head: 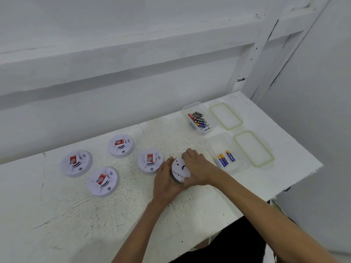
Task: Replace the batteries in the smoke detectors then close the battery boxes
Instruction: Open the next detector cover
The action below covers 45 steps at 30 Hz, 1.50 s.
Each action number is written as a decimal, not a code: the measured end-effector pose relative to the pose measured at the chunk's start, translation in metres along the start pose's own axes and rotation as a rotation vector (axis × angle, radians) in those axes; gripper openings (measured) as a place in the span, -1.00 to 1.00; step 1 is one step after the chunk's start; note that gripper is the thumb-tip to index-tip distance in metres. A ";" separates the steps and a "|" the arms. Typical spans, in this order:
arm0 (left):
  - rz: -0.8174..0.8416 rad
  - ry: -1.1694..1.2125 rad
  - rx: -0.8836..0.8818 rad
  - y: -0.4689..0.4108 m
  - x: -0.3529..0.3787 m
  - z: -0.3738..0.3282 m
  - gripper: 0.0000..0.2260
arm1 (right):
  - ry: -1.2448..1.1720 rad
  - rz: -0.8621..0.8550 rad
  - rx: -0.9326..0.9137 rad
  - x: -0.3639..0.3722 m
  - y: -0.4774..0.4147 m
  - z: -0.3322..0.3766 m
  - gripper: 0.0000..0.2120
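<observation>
A white round smoke detector [178, 170] is tilted up off the table with its back side toward me. My left hand [165, 181] cups it from the left and below. My right hand [197, 168] grips its right edge, fingers curled over the top. Several other white detectors lie face up with red labels, the nearest [150, 161] just left of my hands, another [121, 146] behind it, and two more [76, 163] [103, 181] at the left. A clear box [227, 154] to the right holds blue batteries [226, 158].
A second clear box [198, 118] farther back holds several mixed batteries. Two green-rimmed lids [226, 115] [253, 148] lie right of the boxes. The white table [95, 215] ends at a front edge near my body and a right edge past the lids. A white wall rises behind.
</observation>
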State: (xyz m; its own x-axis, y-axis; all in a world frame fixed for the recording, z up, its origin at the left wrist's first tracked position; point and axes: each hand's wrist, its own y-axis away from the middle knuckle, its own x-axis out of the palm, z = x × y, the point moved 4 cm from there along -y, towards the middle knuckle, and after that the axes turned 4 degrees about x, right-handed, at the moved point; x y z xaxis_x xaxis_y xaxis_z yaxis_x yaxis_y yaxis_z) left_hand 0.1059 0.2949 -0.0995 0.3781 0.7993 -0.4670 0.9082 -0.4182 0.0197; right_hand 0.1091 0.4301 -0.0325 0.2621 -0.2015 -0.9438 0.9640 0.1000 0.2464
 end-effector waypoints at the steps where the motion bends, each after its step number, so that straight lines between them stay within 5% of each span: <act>1: -0.031 0.028 0.014 0.000 0.000 -0.002 -0.14 | 0.016 0.011 -0.026 0.000 -0.001 0.000 -0.30; 6: 0.013 0.025 -0.034 -0.002 0.012 0.024 0.02 | -0.017 0.095 -0.029 -0.007 -0.004 -0.002 -0.27; 13: -0.059 -0.055 0.175 0.000 -0.001 0.000 -0.17 | -0.063 0.017 0.186 0.001 0.005 -0.001 -0.39; 23: 0.026 -0.032 0.021 -0.016 0.030 0.060 -0.04 | -0.172 0.116 0.238 -0.007 -0.001 -0.011 -0.35; 31: 0.028 -0.014 0.068 -0.006 0.011 0.025 0.12 | -0.078 0.082 0.216 -0.009 -0.003 -0.005 -0.39; 37: 0.024 -0.017 0.053 -0.002 0.000 0.010 -0.01 | -0.285 0.154 0.155 -0.013 -0.005 -0.005 -0.76; 40: 0.027 -0.030 0.078 -0.001 0.008 0.013 -0.03 | -0.463 0.134 0.233 -0.023 -0.003 -0.024 -0.69; 43: 0.019 -0.022 0.131 -0.001 0.003 0.008 -0.29 | -0.537 -0.040 0.338 -0.030 -0.003 -0.035 -0.69; 45: 0.016 -0.027 0.138 -0.001 0.002 0.011 -0.23 | -0.570 -0.093 0.411 -0.029 -0.003 -0.037 -0.75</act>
State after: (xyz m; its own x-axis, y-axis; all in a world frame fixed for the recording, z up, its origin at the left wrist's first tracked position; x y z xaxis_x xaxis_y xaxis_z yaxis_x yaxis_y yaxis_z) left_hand 0.1033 0.2920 -0.1104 0.3863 0.7809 -0.4909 0.8679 -0.4879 -0.0933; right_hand 0.0971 0.4718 -0.0140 0.0521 -0.6814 -0.7300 0.8931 -0.2953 0.3394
